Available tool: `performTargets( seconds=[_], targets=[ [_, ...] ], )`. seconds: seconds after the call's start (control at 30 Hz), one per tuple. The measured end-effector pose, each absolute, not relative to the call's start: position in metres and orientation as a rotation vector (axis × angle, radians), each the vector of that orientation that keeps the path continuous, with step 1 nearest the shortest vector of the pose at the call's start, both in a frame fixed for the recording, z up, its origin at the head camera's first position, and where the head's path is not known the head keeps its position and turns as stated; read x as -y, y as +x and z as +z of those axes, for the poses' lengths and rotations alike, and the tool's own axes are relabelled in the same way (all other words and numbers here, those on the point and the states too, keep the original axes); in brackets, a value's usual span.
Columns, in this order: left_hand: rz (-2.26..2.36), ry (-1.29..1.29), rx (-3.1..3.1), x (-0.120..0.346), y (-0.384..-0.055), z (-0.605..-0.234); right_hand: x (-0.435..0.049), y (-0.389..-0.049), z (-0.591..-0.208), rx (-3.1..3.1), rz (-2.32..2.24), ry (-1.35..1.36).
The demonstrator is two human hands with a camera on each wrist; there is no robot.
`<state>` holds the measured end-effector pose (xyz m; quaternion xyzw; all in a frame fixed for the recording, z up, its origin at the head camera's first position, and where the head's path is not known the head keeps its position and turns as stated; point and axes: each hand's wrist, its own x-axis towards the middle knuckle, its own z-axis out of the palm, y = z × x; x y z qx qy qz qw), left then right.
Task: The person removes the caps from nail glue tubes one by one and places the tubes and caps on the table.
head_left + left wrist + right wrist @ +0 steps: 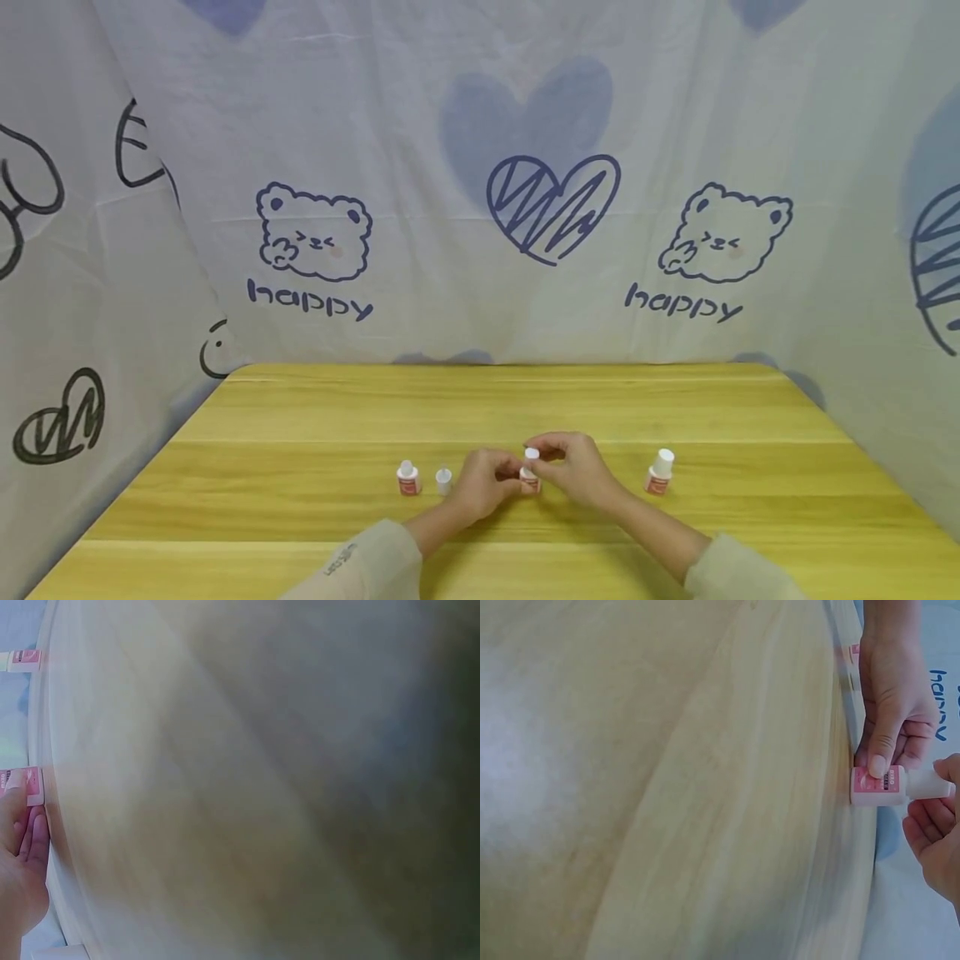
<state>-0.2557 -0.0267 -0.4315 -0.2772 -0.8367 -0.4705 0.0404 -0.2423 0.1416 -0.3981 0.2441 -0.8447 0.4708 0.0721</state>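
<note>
Between the hands, a small white bottle (864, 796) with a pink-red label stands upright on the table. My left hand (482, 485) grips its body, the thumb across the label in the right wrist view. The fingers of my right hand (579, 468) pinch the white tapered cap (924, 784) on top of it. To the left is a similar bottle (408, 482) without its cap, its nozzle showing. A loose white cap (444, 482) lies between that bottle and my left hand. A third bottle (658, 475), capped, stands right of my right hand.
The wooden table (315, 517) has light yellow planks. Behind it and along both sides hangs a pale cloth (420, 283) printed with hearts, bears and the word "happy".
</note>
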Motion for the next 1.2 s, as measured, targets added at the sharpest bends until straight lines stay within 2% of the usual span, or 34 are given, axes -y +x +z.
performTargets(
  seconds=[0.33, 1.2],
  targets=[
    [-1.487, -0.838, 2.575, 0.029, -0.252, -0.432, -0.141, -0.24, -0.404, 2.504, 1.406, 0.585],
    [-1.544, -0.839, 2.566, 0.028, -0.252, -0.428, -0.145, -0.242, -0.392, 2.587, 1.426, 0.723]
  ],
)
